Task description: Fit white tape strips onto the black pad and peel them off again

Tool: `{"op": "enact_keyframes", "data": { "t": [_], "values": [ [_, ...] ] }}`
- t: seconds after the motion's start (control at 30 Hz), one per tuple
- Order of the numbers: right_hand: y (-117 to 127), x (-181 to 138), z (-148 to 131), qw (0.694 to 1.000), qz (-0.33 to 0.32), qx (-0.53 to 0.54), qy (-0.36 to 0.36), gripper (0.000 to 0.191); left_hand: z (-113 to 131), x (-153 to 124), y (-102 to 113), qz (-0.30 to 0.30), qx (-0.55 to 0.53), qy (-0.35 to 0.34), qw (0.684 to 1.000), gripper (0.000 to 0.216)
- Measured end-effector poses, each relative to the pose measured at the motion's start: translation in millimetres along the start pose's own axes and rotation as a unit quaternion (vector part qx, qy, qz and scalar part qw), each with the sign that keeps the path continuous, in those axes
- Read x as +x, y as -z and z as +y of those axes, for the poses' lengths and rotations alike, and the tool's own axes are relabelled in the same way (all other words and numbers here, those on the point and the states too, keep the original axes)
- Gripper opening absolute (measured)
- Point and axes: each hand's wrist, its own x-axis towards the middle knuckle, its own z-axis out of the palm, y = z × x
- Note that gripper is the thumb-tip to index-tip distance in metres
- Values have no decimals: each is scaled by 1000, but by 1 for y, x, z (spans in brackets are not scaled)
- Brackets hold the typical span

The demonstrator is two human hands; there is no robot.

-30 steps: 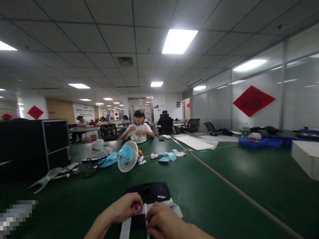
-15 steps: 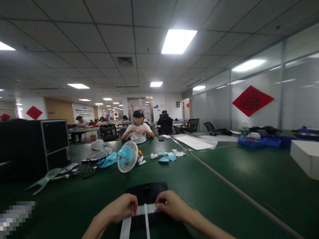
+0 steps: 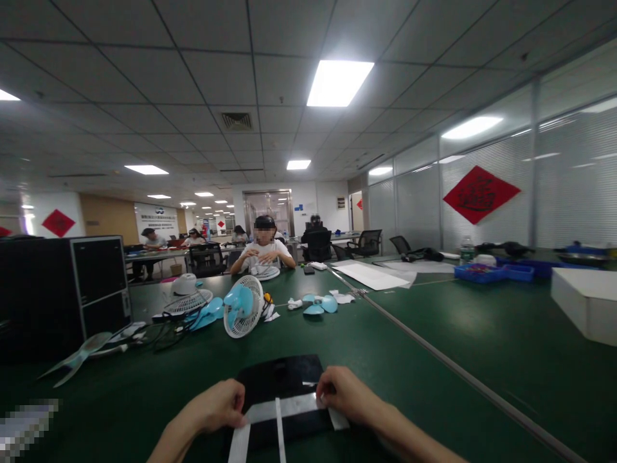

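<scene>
A flat black panel lies on the table in front of me. Across it runs a wide white strip, crossed by a narrow upright strip; whether they are paper or tape I cannot tell. Another white strip slants down at the left. My left hand is closed at the left end of the crosswise strip, fingertips at the corner where it meets the slanting one. My right hand pinches that strip's right end. Below this hand a short white piece shows at the panel's right edge.
Beyond the panel lie a fan head, loose blue fan blades and cables. A black computer case stands left. A white box and blue trays are right. A co-worker sits opposite.
My hands have moved apart, the left one leftward and the right one rightward, showing more of the crosswise strip. A white piece at the panel's right edge has come into sight.
</scene>
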Motion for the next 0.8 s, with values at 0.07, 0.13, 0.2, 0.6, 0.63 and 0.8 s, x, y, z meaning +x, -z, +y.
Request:
{"op": "enact_keyframes", "data": {
  "t": [0.07, 0.13, 0.2, 0.6, 0.63, 0.8],
  "values": [
    [0, 2, 3, 1000, -4, 10, 0, 22, -2, 0, 2, 5, 10, 27, 1000, 22],
    [-1, 4, 6, 1000, -10, 24, -1, 21, -4, -1, 4, 8, 15, 39, 999, 26],
    [-2, 5, 8, 999, -16, 35, -3, 20, -5, -1, 5, 5, 12, 39, 999, 27],
    [0, 15, 16, 995, -20, 98, -10, 19, -24, 3, 9, -37, -46, -42, 997, 20],
    [0, 18, 15, 995, -7, 94, -17, 20, -30, 5, 9, -38, -53, -53, 996, 21],
    [0, 36, 2, 998, 46, 31, 5, 21, -72, 27, 9, 78, -55, -11, 995, 18]
  ]
}}
